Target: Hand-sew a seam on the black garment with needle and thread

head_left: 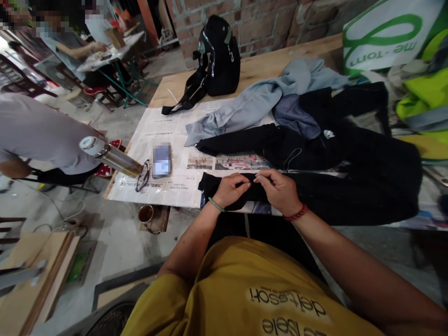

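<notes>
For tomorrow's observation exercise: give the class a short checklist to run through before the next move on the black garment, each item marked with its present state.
1. Both hands on the cloth: left hand and right hand each pinch the black garment at its near edge. Ok.
2. Garment supported: it lies on the newspaper-covered table. Ok.
3. Garment spread flat: it lies bunched, with the grey garment overlapping it at the far side. Not ok.
4. Room to the left: phone, glasses and metal flask lie apart from the cloth. Ok.
5. Anything small held between the fingertips: too small to see. Cannot tell.
</notes>
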Demonstrator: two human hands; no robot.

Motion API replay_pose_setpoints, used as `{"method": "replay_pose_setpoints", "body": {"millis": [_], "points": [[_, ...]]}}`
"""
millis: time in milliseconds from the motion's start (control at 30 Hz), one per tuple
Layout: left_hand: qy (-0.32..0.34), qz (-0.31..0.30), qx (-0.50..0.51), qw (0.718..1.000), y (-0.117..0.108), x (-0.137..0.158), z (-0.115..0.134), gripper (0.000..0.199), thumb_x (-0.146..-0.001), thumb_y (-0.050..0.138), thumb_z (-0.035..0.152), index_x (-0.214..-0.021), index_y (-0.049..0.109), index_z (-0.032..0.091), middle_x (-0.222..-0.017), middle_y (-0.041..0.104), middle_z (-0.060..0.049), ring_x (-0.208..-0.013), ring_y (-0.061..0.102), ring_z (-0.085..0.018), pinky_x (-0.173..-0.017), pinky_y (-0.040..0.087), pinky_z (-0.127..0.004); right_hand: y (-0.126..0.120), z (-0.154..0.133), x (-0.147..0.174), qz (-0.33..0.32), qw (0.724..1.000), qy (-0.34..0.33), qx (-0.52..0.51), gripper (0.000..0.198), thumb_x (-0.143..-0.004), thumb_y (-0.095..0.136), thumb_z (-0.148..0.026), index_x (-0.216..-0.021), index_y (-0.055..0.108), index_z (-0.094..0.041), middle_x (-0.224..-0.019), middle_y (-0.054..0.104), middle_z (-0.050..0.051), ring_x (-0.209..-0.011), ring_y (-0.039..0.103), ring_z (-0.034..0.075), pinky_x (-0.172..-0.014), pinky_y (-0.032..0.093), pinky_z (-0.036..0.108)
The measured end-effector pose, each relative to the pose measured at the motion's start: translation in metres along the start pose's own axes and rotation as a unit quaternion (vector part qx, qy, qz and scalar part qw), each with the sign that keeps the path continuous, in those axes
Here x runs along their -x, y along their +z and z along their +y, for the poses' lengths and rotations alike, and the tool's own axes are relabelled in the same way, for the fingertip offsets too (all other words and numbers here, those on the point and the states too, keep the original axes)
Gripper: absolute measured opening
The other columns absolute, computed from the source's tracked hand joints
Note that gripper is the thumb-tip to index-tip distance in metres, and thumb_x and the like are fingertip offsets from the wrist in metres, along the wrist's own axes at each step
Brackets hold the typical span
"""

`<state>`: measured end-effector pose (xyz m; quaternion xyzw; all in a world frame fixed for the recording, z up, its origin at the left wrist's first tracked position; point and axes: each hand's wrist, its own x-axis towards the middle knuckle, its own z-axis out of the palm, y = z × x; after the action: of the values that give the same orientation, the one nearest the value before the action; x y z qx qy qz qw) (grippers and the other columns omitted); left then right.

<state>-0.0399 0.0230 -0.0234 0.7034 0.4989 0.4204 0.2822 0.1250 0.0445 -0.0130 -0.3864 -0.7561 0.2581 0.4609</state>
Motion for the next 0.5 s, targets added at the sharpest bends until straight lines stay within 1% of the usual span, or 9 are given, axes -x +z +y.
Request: {"method": "replay_pose_setpoints", "body": {"millis": [67,133,167,233,300,367,433,500], "points": [[-0.001,0.001,0.008,1.000,-0.0013,-0.0001,0.0006,0.009,-0.078,0.060,0.019,-0.072,0.065,0.014,-0.069,0.062,-0.001,-0.066,0.055,-0.010,-0.066,0.044,-0.022,0.0013,-0.0026,0.0000,0.019,0.999,0.030,-0.024,0.009,-0.086,0.051,-0.023,-0.082,0.058,-0.020,-0.071,0.065,-0.001,-0.067,0.062,0.012,-0.065,0.047,0.024],[-0.005,0.002,0.022,1.000,-0.0031,-0.0001,0.0011,0.010,-0.078,0.060,0.020,-0.071,0.065,0.014,-0.068,0.062,-0.001,-0.065,0.055,-0.009,-0.066,0.044,-0.022,0.0022,-0.0043,-0.0001,0.035,0.999,0.024,-0.020,0.008,-0.086,0.051,-0.023,-0.082,0.058,-0.020,-0.071,0.064,-0.001,-0.067,0.061,0.012,-0.064,0.047,0.024],[-0.009,0.003,0.030,1.000,-0.0039,0.0000,0.0011,0.011,-0.078,0.060,0.020,-0.071,0.065,0.014,-0.068,0.062,-0.001,-0.065,0.055,-0.009,-0.066,0.044,-0.022,0.0025,-0.0045,-0.0003,0.039,0.999,0.007,-0.008,0.007,-0.086,0.051,-0.022,-0.083,0.057,-0.020,-0.073,0.064,-0.001,-0.067,0.061,0.012,-0.065,0.047,0.024],[-0.015,0.012,0.042,0.999,-0.0048,0.0001,0.0009,0.012,-0.079,0.059,0.021,-0.071,0.065,0.015,-0.069,0.062,-0.001,-0.065,0.055,-0.009,-0.066,0.044,-0.022,0.0030,-0.0037,-0.0010,0.029,0.998,-0.047,0.026,0.007,-0.085,0.050,-0.020,-0.083,0.057,-0.020,-0.076,0.064,0.001,-0.071,0.061,0.013,-0.066,0.047,0.026],[-0.015,0.021,0.038,0.999,-0.0042,0.0002,0.0005,0.012,-0.079,0.059,0.020,-0.071,0.065,0.015,-0.069,0.062,-0.001,-0.065,0.055,-0.009,-0.065,0.044,-0.022,0.0031,-0.0018,-0.0021,-0.006,0.993,-0.108,0.056,0.009,-0.085,0.048,-0.018,-0.081,0.056,-0.020,-0.075,0.063,0.003,-0.072,0.059,0.015,-0.067,0.046,0.028],[-0.007,0.024,0.015,1.000,-0.0020,0.0003,0.0005,0.011,-0.077,0.058,0.017,-0.068,0.064,0.015,-0.067,0.061,0.000,-0.065,0.055,-0.009,-0.065,0.044,-0.022,0.0025,-0.0003,-0.0033,-0.034,0.987,-0.141,0.071,0.011,-0.086,0.047,-0.018,-0.079,0.056,-0.019,-0.073,0.062,0.004,-0.071,0.058,0.015,-0.067,0.046,0.029],[0.006,0.020,-0.010,1.000,0.0008,0.0005,0.0009,0.012,-0.075,0.057,0.012,-0.065,0.063,0.015,-0.066,0.061,0.000,-0.064,0.055,-0.009,-0.065,0.044,-0.022,0.0011,-0.0004,-0.0042,-0.030,0.989,-0.126,0.072,0.010,-0.086,0.047,-0.018,-0.080,0.056,-0.019,-0.073,0.062,0.003,-0.070,0.058,0.014,-0.066,0.046,0.028],[0.016,0.021,-0.019,0.999,0.0025,0.0007,0.0016,0.013,-0.074,0.057,0.010,-0.064,0.062,0.015,-0.066,0.061,0.000,-0.064,0.055,-0.009,-0.064,0.043,-0.021,-0.0002,-0.0016,-0.0042,-0.008,0.994,-0.086,0.059,0.008,-0.085,0.048,-0.018,-0.082,0.056,-0.020,-0.076,0.063,0.002,-0.070,0.059,0.013,-0.065,0.046,0.026]]}}
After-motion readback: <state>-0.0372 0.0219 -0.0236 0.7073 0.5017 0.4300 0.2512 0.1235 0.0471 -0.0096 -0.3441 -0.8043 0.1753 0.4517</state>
